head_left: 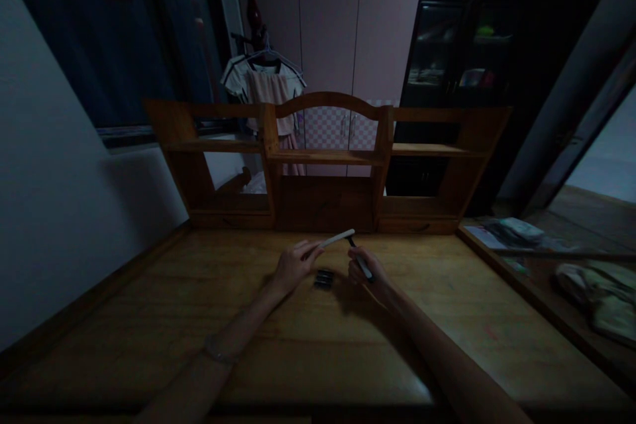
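Observation:
My left hand (pixel 294 266) pinches the near end of a slim pale stick (pixel 338 237), which points up and to the right over the desk. In my right hand (pixel 370 268) is a slim tool with a black and pale-grey handle (pixel 364 267), shaped like a razor. Its dark neck reaches up to the far end of the stick, and the two meet or overlap there; I cannot tell whether they touch. Between and below my hands, a small black ridged object (pixel 324 279) lies on the wooden desk (pixel 238 358). Dim light hides fine detail.
A wooden shelf unit (pixel 328 158) stands along the desk's back edge. A raised rim (pixel 531 288) borders the right side, with bags and cloth (pixel 596 298) beyond it. To the left is a white wall (pixel 54 165). Wardrobes (pixel 328 26) and hanging clothes (pixel 268 83) stand behind.

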{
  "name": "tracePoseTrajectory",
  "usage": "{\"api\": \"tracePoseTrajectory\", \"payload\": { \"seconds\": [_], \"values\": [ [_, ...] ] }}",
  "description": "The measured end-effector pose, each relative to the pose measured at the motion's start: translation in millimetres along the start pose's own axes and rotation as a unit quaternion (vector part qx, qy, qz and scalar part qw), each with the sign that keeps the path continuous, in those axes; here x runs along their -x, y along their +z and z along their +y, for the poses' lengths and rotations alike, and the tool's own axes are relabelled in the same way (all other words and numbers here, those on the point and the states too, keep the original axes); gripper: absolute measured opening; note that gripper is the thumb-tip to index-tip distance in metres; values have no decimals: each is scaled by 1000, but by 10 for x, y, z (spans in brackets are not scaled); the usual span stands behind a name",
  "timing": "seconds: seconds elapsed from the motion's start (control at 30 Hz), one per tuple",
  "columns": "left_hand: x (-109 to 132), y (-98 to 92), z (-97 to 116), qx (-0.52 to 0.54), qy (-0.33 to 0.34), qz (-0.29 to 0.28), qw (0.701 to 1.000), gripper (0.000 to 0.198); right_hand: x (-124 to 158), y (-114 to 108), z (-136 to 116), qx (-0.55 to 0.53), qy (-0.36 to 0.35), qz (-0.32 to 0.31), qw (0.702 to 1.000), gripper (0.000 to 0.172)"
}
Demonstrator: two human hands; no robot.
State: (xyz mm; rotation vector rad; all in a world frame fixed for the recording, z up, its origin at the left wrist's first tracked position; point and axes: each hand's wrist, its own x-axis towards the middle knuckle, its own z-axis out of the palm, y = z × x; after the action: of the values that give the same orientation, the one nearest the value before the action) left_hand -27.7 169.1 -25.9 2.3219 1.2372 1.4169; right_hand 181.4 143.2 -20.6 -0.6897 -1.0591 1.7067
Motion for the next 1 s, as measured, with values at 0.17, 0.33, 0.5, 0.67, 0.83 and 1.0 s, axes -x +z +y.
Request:
{"api": "tracePoseTrajectory", "payload": {
  "seconds": [0.17, 0.33, 0.5, 0.67, 0.83, 1.0],
  "values": [
    [-36, -75, -88, 23, -40, 20, 999, 28, 21, 25, -14, -18, 7, 4, 1000, 26],
    [-18, -81, -27, 46, -3, -8, 999, 28, -3, -7, -7, 0, 12, -1, 1000, 28],
    [11, -23, 51, -1, -9, -26, 1000, 28, -35, -72, 24, -6, 18, -11, 1000, 31],
    [-13, -60, -25, -19, -21, 9, 1000, 27, -23, -69, 15, -43, 35, -13, 998, 32],
    [-12, -76, -33, -24, 1, 22, 999, 26, -20, -85, -46, -74, 38, -60, 995, 25],
    [16, -53, 93, -39, 38, -4, 998, 28, -40, -128, -56, -69, 57, -63, 994, 29]
  ]
}}
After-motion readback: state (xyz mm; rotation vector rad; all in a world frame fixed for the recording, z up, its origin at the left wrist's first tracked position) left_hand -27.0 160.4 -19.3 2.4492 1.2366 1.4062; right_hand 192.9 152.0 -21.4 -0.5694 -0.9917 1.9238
